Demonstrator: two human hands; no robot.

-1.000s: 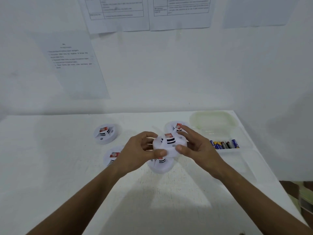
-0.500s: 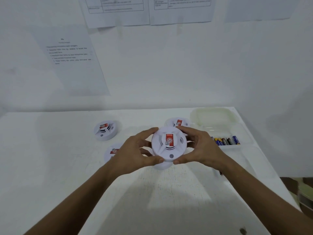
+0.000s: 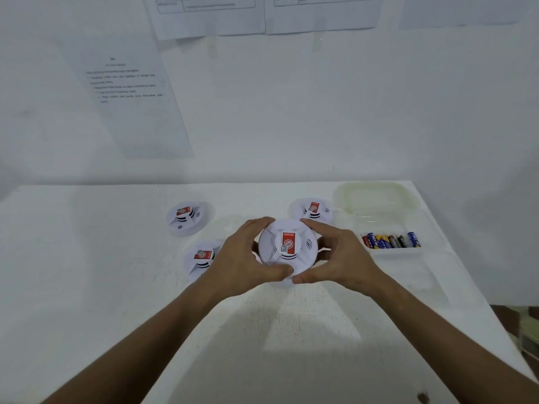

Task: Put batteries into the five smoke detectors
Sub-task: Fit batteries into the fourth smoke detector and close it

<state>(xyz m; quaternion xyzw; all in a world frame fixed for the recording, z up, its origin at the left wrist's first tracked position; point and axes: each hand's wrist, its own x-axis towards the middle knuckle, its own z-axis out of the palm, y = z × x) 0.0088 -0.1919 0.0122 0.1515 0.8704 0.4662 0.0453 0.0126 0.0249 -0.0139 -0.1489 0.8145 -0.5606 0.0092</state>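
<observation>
Nearest to me, my two forearms reach forward over the white bench (image 3: 87,287) and meet in the middle. Both hands hold one white smoke detector (image 3: 287,247) between them, its round face turned up toward me, with a red label in the centre and dark slots below it. My left hand (image 3: 242,258) curls round its left edge, the thumb lying along the near rim and the fingers (image 3: 259,223) hooked over the far side. My right hand (image 3: 341,258) grips the right edge the same way, thumb at the near rim almost touching the left thumb, the fingers wrapped over the top right. Under the held unit a bit of another white round shape (image 3: 280,282) peeks out at the near rim; I cannot tell whether it is a separate detector or part of this one.

Just left of my left wrist sits a second detector (image 3: 201,258) on the bench, partly covered by that hand. Farther back and to the left a third detector (image 3: 185,218) lies by itself. Behind my right fingers a fourth detector (image 3: 313,209) rests on the bench, just beside a clear plastic container (image 3: 388,252) on the right. Inside that container a row of batteries (image 3: 390,240) lies side by side, with blue, yellow and black wrappers. Its pale lid (image 3: 376,196) stands open at the back.

Beyond the bench, printed sheets (image 3: 131,97) hang on the white wall.
</observation>
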